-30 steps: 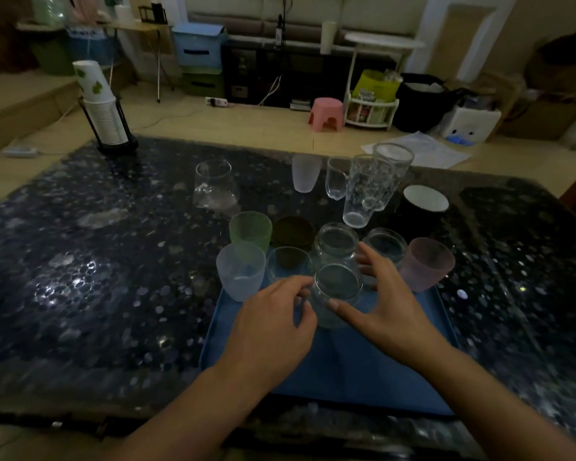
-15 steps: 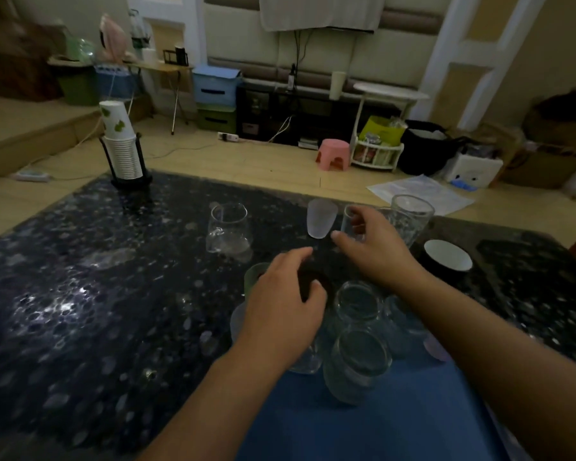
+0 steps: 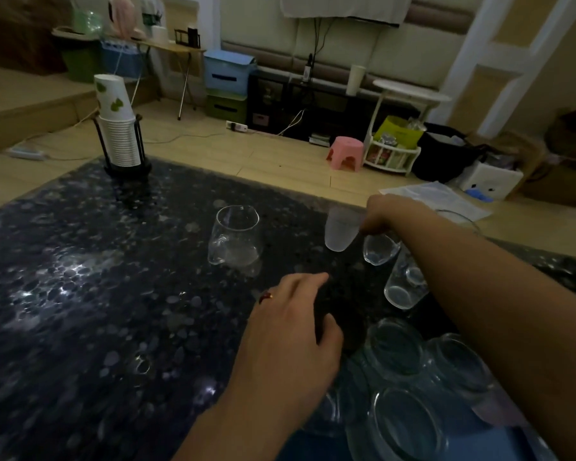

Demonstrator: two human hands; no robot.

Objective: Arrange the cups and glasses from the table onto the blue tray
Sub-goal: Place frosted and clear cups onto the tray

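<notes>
My left hand (image 3: pixel 293 337) curls its thumb and fingers round a dark cup (image 3: pixel 341 316) just beyond the blue tray (image 3: pixel 492 447). Three clear glass jars (image 3: pixel 396 347) stand crowded on the tray's far end. My right hand (image 3: pixel 384 214) reaches across the table, and its fingers come down over the top of a small clear glass (image 3: pixel 379 252). That glass stands right beside a frosted white cup (image 3: pixel 341 232). A tall patterned glass (image 3: pixel 403 287) stands under my right forearm. The rim of a second tall glass (image 3: pixel 456 216) shows behind my arm.
A round clear glass carafe (image 3: pixel 235 237) stands alone at mid table. A stack of paper cups in a black holder (image 3: pixel 118 128) sits at the far left corner. The dark speckled tabletop (image 3: pixel 97 311) stretches to the left.
My head moved closer, so the tray slid to the bottom edge. My right hand reached further out to the small clear glass. My left hand closed round the dark cup.
</notes>
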